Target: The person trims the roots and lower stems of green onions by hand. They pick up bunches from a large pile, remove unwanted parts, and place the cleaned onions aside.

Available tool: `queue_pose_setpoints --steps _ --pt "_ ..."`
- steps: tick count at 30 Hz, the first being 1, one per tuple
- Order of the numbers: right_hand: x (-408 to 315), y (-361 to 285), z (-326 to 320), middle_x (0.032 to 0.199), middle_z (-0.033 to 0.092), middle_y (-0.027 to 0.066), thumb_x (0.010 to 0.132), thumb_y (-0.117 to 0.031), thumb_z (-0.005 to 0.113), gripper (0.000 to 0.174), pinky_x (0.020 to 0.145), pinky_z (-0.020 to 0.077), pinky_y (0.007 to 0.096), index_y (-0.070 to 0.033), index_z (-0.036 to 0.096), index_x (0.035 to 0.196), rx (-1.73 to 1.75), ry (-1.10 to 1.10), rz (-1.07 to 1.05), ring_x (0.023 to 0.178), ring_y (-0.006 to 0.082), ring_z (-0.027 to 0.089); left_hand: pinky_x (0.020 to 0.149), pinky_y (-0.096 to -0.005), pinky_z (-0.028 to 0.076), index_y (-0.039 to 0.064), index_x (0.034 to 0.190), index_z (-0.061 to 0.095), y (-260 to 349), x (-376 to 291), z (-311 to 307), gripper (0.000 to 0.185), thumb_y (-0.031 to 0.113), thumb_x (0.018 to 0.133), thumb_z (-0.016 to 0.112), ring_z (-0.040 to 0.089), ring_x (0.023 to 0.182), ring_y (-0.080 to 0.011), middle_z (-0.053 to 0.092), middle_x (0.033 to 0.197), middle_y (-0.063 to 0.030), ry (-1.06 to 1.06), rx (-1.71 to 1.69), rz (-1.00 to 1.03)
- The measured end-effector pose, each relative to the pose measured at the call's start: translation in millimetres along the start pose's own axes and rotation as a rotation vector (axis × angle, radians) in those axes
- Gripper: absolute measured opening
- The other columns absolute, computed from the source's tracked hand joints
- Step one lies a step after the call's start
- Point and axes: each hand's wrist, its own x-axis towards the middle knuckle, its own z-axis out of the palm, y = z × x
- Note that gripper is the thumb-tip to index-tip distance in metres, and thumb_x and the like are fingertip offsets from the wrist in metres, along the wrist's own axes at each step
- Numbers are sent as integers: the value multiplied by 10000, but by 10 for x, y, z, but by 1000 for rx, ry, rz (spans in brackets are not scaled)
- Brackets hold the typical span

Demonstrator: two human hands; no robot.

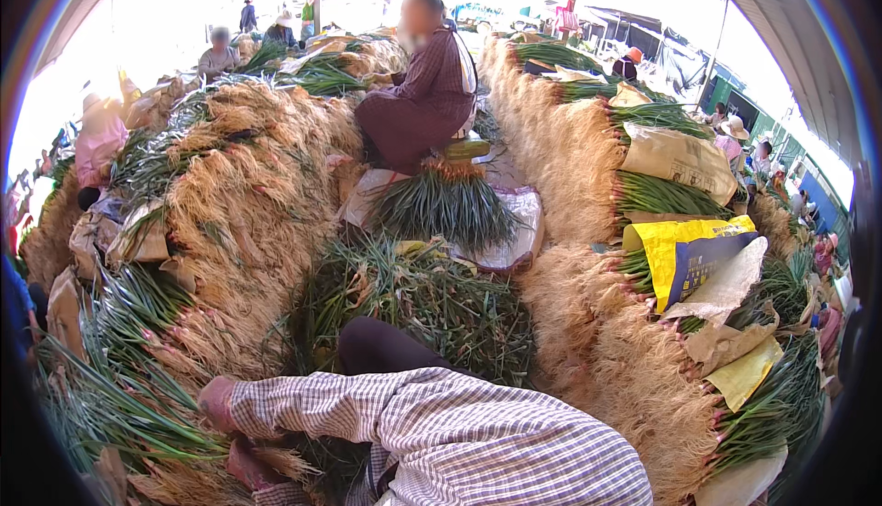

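My right hand (pixel 217 403), below a checked sleeve, reaches to the left over the green leaves of spring onions (pixel 131 396). Just below it is my left hand (pixel 249 463), with a tuft of pale onion roots (pixel 286 463) showing right beside it. The fingers of both hands are largely hidden, so their grip is unclear. Long green leaves (pixel 172 445) spread out to the left of the hands. Onions with pinkish bulbs lie along the foot of a tall root-covered stack (pixel 241 251).
Loose leaf trimmings (pixel 427 313) cover the ground before my dark-clad knee (pixel 386 344). Beyond, a seated person (pixel 427 93) faces left, behind a fanned onion bunch (pixel 444 206) on a white sack (pixel 513 230). Another root-faced stack (pixel 586 313) runs along the right, partly under a yellow-blue sack (pixel 689 258).
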Motion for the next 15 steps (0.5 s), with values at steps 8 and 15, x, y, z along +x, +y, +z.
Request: queue_pose_setpoints --steps 8,15 --pt "-43 329 -321 816 652 137 779 -358 572 283 709 497 390 -102 685 819 250 140 20 773 317 621 586 -256 379 -24 865 644 -140 179 -78 221 118 746 525 449 611 -121 481 650 -16 -121 -247 -22" --pt "-2672 2811 -3143 979 644 70 862 -215 513 223 696 503 371 -110 616 1029 413 1471 551 809 237 620 599 -235 375 -33 943 623 -279 356 -374 259 102 745 526 445 628 -109 465 660 -1 -131 -317 -55"
